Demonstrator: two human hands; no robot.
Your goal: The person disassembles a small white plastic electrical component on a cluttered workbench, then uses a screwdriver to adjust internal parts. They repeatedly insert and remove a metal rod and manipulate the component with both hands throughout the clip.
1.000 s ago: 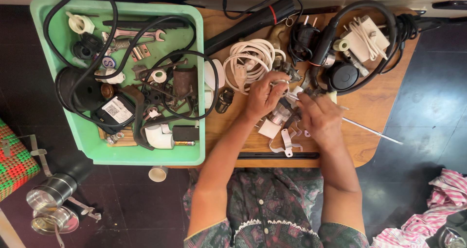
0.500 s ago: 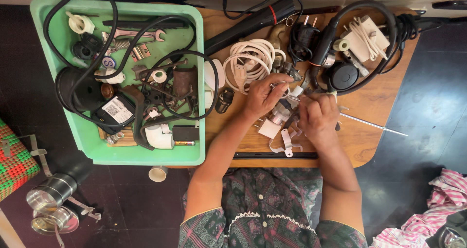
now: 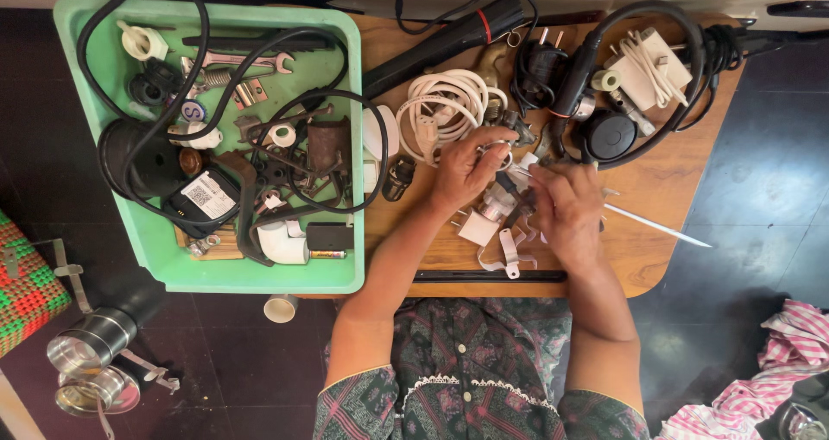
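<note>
At the middle of the wooden table [image 3: 665, 189], the left hand [image 3: 462, 170] pinches a small metal ring fitting [image 3: 496, 153]; the right hand [image 3: 566, 211] curls over a dark little part, its hold hidden. The fitting looks light, stiff, slippery, best held by its rim.

Small metal part [image 3: 499, 153] mostly hidden under left hand [image 3: 462, 170] fingers. Too small to identify. Pink striped cloth [image 3: 760, 388] cut off by bottom right corner.

Tray [image 3: 345, 272] left on table [image 3: 673, 189] — cord coil [image 3: 449, 103] behind 2 hands [image 3: 518, 189], torch [image 3: 449, 38] beyond.
</note>
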